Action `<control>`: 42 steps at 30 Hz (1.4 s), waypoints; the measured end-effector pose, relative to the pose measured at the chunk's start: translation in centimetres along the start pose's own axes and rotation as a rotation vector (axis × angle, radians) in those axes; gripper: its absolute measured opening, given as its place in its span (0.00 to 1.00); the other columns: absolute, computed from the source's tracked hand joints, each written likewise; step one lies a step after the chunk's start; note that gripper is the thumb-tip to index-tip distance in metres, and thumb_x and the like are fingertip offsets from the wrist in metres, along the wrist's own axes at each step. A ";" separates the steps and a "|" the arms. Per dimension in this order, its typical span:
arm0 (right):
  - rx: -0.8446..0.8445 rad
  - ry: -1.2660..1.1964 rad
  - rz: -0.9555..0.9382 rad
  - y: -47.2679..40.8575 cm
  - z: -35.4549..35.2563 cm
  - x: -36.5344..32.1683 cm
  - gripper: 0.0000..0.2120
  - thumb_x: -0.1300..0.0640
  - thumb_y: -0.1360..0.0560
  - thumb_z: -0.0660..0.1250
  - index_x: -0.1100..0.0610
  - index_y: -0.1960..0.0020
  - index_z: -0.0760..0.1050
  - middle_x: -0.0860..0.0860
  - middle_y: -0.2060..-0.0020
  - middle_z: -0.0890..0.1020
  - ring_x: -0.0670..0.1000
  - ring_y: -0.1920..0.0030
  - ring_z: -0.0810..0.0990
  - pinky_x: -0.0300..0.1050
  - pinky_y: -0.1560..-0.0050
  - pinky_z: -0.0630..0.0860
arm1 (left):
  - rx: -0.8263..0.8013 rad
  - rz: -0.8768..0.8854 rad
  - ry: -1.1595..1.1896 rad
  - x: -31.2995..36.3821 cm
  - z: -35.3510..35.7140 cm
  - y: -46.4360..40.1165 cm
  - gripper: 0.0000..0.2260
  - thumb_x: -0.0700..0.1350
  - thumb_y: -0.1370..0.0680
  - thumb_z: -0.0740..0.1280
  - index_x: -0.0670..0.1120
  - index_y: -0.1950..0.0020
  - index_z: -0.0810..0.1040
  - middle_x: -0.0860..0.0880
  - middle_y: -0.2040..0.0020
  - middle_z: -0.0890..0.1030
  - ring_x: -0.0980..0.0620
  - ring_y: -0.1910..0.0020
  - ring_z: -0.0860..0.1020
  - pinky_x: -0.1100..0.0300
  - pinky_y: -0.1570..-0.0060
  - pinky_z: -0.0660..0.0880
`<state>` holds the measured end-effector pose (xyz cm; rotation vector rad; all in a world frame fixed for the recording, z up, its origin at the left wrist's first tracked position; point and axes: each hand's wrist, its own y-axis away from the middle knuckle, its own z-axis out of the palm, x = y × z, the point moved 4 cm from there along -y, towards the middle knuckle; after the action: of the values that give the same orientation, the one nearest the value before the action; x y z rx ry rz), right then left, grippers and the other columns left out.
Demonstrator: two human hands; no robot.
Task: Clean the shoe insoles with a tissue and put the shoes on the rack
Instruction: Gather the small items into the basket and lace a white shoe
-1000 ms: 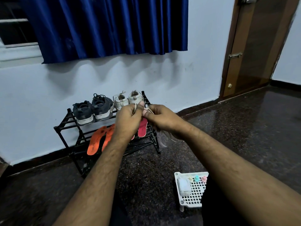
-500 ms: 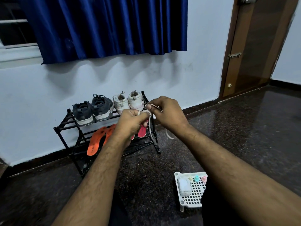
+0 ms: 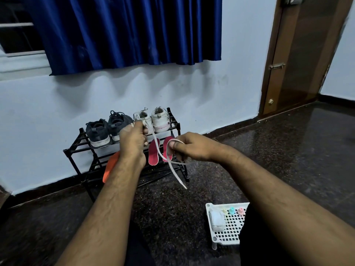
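Left hand (image 3: 132, 143): raised before the rack, grip pinching one end of a white shoelace (image 3: 156, 148).
Right hand (image 3: 189, 147): level with the lower shelf, grip pinching a loop of the same lace; loose tail hanging toward the floor (image 3: 288, 150).
Shoe rack (image 3: 76, 150): black, against the wall.
Top shelf: dark sneakers (image 3: 106, 130) at left, white shoes (image 3: 153, 120) at right, side by side.
Lower shelf: pink insoles (image 3: 153, 154) leaning; orange insole (image 3: 110, 167) partly behind left forearm.
White perforated tray (image 3: 230, 227): on floor near right arm, holding a white bundle (image 3: 217, 220), possibly tissue, and small coloured caps (image 3: 232, 210).
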<state>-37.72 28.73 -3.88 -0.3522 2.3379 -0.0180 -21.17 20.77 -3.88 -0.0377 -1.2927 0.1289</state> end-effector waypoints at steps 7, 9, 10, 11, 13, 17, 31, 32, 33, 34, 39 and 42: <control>0.094 -0.097 0.038 -0.6 0.0 -0.2 0.24 0.60 0.25 0.63 0.53 0.30 0.67 0.53 0.40 0.78 0.54 0.44 0.80 0.50 0.42 0.80 | -0.226 0.123 -0.189 -0.3 2.9 1.6 0.06 0.43 0.18 0.67 0.42 0.51 0.80 0.49 0.63 0.81 0.62 0.76 0.71 0.63 0.73 0.68; 0.128 -0.171 0.026 -0.9 0.4 -0.7 0.26 0.49 0.27 0.62 0.52 0.30 0.68 0.50 0.38 0.79 0.53 0.39 0.79 0.57 0.36 0.76 | -0.246 0.164 -0.197 -0.3 3.3 2.0 0.05 0.40 0.20 0.69 0.40 0.47 0.81 0.50 0.62 0.83 0.63 0.73 0.76 0.69 0.72 0.71; 0.152 -0.211 0.030 -1.0 0.6 -0.7 0.28 0.45 0.27 0.63 0.51 0.29 0.68 0.48 0.37 0.79 0.50 0.37 0.78 0.57 0.34 0.75 | -0.256 0.174 -0.186 -0.3 3.4 2.1 0.05 0.40 0.20 0.70 0.40 0.47 0.81 0.50 0.61 0.84 0.62 0.69 0.79 0.69 0.69 0.73; 0.182 -0.243 0.021 -1.2 0.7 -0.6 0.28 0.42 0.26 0.63 0.50 0.29 0.68 0.46 0.36 0.79 0.47 0.37 0.78 0.55 0.33 0.74 | -0.266 0.178 -0.167 -0.3 3.3 2.0 0.04 0.40 0.21 0.71 0.41 0.47 0.82 0.50 0.60 0.85 0.60 0.65 0.81 0.68 0.67 0.75; 0.236 -0.281 -0.001 -1.2 0.4 -0.4 0.23 0.44 0.23 0.66 0.49 0.31 0.70 0.48 0.39 0.81 0.48 0.39 0.80 0.56 0.34 0.75 | -0.288 0.169 -0.134 -0.2 3.2 2.0 0.05 0.39 0.22 0.72 0.40 0.47 0.82 0.50 0.59 0.86 0.58 0.63 0.83 0.66 0.66 0.76; 0.314 -0.333 -0.053 -1.1 -0.5 -0.3 0.13 0.55 0.22 0.68 0.51 0.38 0.71 0.52 0.56 0.82 0.50 0.61 0.80 0.47 0.56 0.79 | -0.321 0.180 -0.148 0.1 3.4 2.6 0.10 0.37 0.24 0.73 0.37 0.44 0.81 0.48 0.59 0.85 0.60 0.65 0.82 0.69 0.68 0.74; 0.103 -0.581 -0.021 -1.1 1.1 -0.7 0.10 0.49 0.16 0.60 0.56 0.48 0.72 0.53 0.65 0.81 0.51 0.65 0.79 0.44 0.62 0.74 | -0.324 0.251 -0.067 1.2 4.0 3.7 0.08 0.40 0.20 0.70 0.37 0.47 0.75 0.49 0.65 0.80 0.54 0.73 0.76 0.61 0.75 0.74; 0.104 -0.599 -0.030 -1.0 0.9 -0.8 0.09 0.50 0.17 0.61 0.55 0.50 0.73 0.51 0.67 0.79 0.50 0.67 0.76 0.43 0.64 0.73 | -0.302 0.248 -0.054 1.2 3.9 3.5 0.07 0.40 0.20 0.70 0.38 0.48 0.75 0.47 0.64 0.79 0.54 0.72 0.77 0.61 0.73 0.75; 0.099 -0.605 -0.040 -1.0 0.7 -0.9 0.09 0.50 0.17 0.62 0.54 0.52 0.75 0.51 0.69 0.77 0.48 0.69 0.73 0.41 0.66 0.70 | -0.284 0.245 -0.050 1.1 3.8 3.3 0.06 0.40 0.20 0.70 0.39 0.49 0.75 0.45 0.63 0.78 0.54 0.70 0.76 0.61 0.71 0.75; 0.086 -0.606 -0.050 -0.8 0.7 -1.0 0.10 0.51 0.17 0.62 0.53 0.53 0.77 0.50 0.70 0.74 0.47 0.70 0.70 0.40 0.67 0.68 | -0.268 0.246 -0.053 1.0 3.7 3.0 0.05 0.40 0.20 0.70 0.39 0.49 0.76 0.44 0.62 0.78 0.52 0.68 0.76 0.60 0.68 0.75; 0.024 -0.565 -0.089 -0.6 0.9 -1.0 0.12 0.52 0.17 0.63 0.60 0.49 0.80 0.52 0.69 0.71 0.47 0.70 0.68 0.40 0.67 0.66 | -0.205 0.177 0.002 0.3 3.3 2.1 0.05 0.38 0.20 0.69 0.36 0.48 0.79 0.47 0.61 0.85 0.54 0.62 0.82 0.60 0.61 0.79; -0.027 -0.512 -0.079 -0.3 1.1 -1.1 0.12 0.53 0.17 0.63 0.59 0.50 0.80 0.53 0.69 0.72 0.48 0.70 0.68 0.42 0.68 0.64 | -0.271 0.021 0.294 0.8 3.9 2.7 0.03 0.36 0.19 0.66 0.38 0.50 0.79 0.46 0.63 0.85 0.55 0.65 0.83 0.64 0.65 0.79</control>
<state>-36.11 28.79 -3.87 -0.4082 1.8193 0.0588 -24.89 23.32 -2.34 -0.2922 -1.0087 -0.0344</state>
